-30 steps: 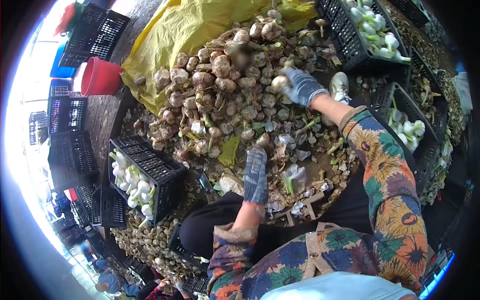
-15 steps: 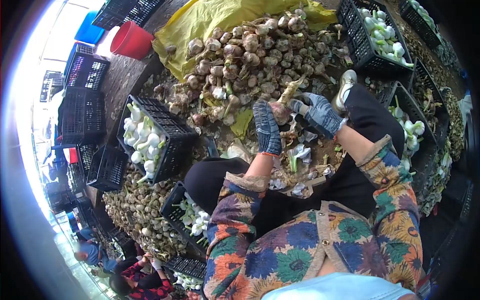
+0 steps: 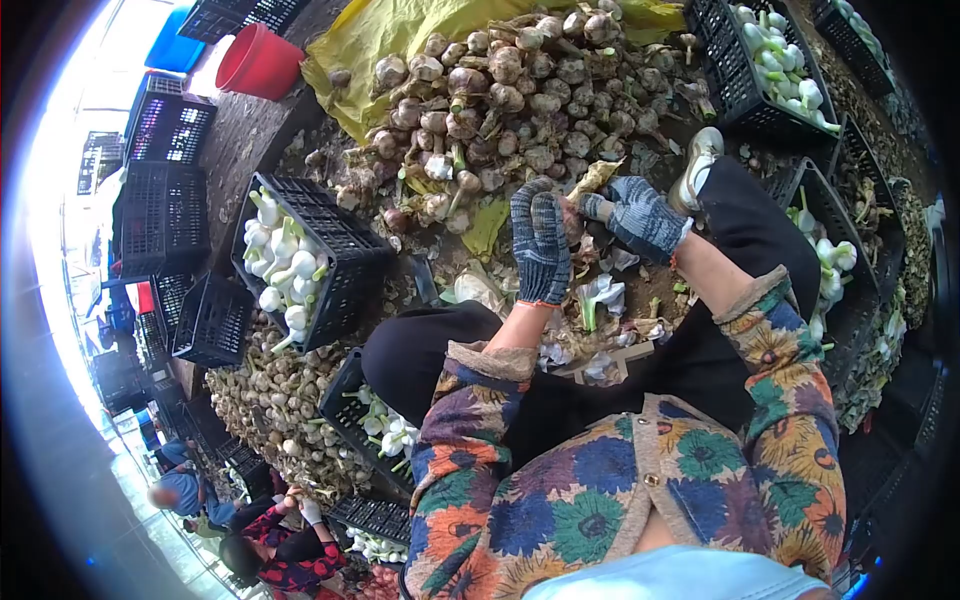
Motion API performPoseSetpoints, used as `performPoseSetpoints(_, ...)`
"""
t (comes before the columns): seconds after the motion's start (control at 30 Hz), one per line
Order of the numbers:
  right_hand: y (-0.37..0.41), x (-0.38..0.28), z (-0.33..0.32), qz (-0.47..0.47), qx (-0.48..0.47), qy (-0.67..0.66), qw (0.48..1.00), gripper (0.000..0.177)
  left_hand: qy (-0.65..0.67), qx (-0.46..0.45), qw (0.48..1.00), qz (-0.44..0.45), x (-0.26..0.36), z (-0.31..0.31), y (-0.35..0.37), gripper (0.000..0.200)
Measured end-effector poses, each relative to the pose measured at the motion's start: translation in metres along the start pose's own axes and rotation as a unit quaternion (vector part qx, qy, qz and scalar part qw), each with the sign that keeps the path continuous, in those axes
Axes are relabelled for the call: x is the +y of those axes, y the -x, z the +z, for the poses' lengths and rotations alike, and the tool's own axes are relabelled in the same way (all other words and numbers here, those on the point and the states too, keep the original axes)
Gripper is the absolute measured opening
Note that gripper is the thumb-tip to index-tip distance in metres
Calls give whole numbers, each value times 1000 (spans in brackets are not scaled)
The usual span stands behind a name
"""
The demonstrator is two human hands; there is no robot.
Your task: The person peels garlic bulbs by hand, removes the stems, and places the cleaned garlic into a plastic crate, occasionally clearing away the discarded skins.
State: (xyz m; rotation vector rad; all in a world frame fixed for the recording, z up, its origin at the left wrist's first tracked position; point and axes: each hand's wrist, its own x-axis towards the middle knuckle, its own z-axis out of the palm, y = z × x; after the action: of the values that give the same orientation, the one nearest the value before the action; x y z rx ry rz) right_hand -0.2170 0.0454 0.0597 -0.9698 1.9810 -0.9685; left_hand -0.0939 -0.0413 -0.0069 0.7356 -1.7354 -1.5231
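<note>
My left hand [image 3: 541, 240], in a grey-blue knit glove, is closed around a garlic bulb [image 3: 573, 218], mostly hidden behind the fingers. Its dry, yellowish stem [image 3: 597, 178] sticks up and to the right. On the bulb's other side is my right hand [image 3: 645, 218], gloved the same way, with bent fingers pinching at the bulb near the stem. A heap of unpeeled garlic [image 3: 520, 95] lies just beyond both hands. Below them, peeled skins and a green-white scrap [image 3: 598, 298] litter the ground.
Black crates of peeled white garlic stand at left [image 3: 315, 260], upper right [image 3: 765, 70] and right [image 3: 815, 250]. A yellow sheet [image 3: 350, 60] lies under the heap, near a red bucket [image 3: 260, 62]. Another person [image 3: 285, 550] sits at lower left by more garlic [image 3: 285, 410].
My left hand has turned and now covers more of the bulb. The right hand's fingers have closed in nearer the stem, and the stem leans further right.
</note>
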Motion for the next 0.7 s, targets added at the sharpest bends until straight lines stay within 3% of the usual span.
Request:
performPoseSetpoints(0.07, -1, 27, 7, -126, 27, 153, 980, 28, 55, 1, 997, -48, 2, 2, -1, 28)
performPoseSetpoints(0.17, -3, 49, 17, -63, 53, 85, 993, 28, 180, 1, 961, -210, 9, 1, -6, 31)
performPoseSetpoints(0.27, 5, 33, 16, -150, 105, 112, 977, 29, 299, 0, 872, -387, 15, -2, -8, 38)
performPoseSetpoints(0.3, 4, 32, 16, -137, 91, 80, 983, 30, 335, 1, 832, -443, 19, -3, -9, 40)
performPoseSetpoints(0.43, 1, 16, 12, -66, 45, -52, 995, 32, 345, -5, 832, -434, 14, -2, -9, 46)
performPoseSetpoints(0.57, 0, 13, 12, 27, -10, -125, 992, 34, 302, 0, 865, -400, 0, -3, -6, 48)
performPoseSetpoints(0.63, -3, 26, 12, -65, -4, -33, 997, 32, 307, -15, 864, -399, -9, -4, -6, 50)
performPoseSetpoints(0.7, -4, 35, 12, -142, 6, 15, 990, 30, 341, -7, 826, -448, -9, -4, -5, 50)
